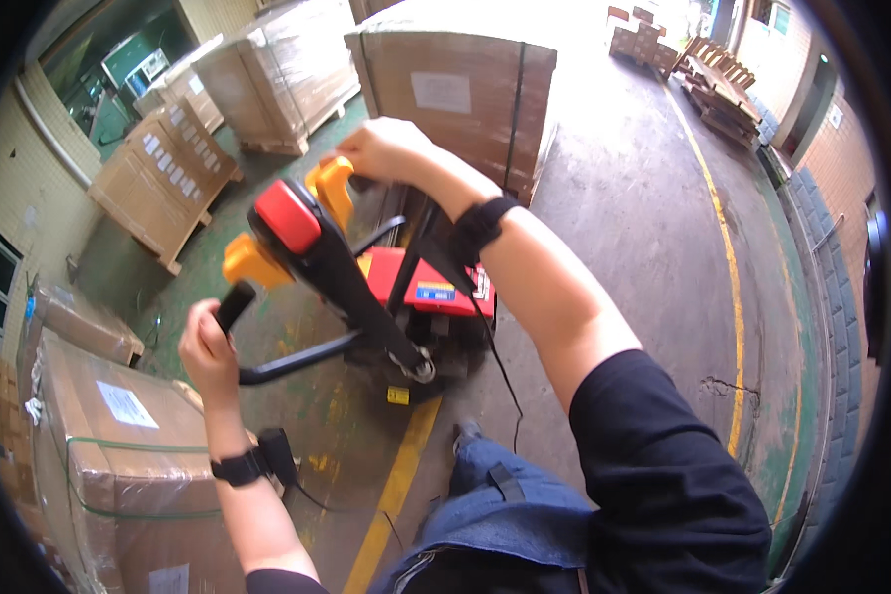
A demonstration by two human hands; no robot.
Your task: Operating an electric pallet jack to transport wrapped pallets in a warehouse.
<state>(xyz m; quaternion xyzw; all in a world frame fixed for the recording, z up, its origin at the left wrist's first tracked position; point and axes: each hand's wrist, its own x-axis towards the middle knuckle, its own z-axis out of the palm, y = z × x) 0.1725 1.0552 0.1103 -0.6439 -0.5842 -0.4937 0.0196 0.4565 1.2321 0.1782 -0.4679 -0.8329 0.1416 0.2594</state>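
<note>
An electric pallet truck (351, 282) stands in front of me, with a black tiller, a red button cap and yellow controls on its handle head. My left hand (208, 346) is closed around the black grip (236, 305) at the near left of the head. On the far side of the head, my right hand (384, 148) wraps over the other end of the handle beside a yellow control (333, 188). The truck's red body (391, 272) lies low behind the tiller. A black strap with a small device and cable circles each wrist.
Ahead stands a large wrapped carton (455, 99), with more palletised cartons (163, 173) along the left wall. Close on my left is a strapped carton (134, 465). A yellow floor line (718, 228) runs along the right, and wooden pallets (718, 94) sit far right.
</note>
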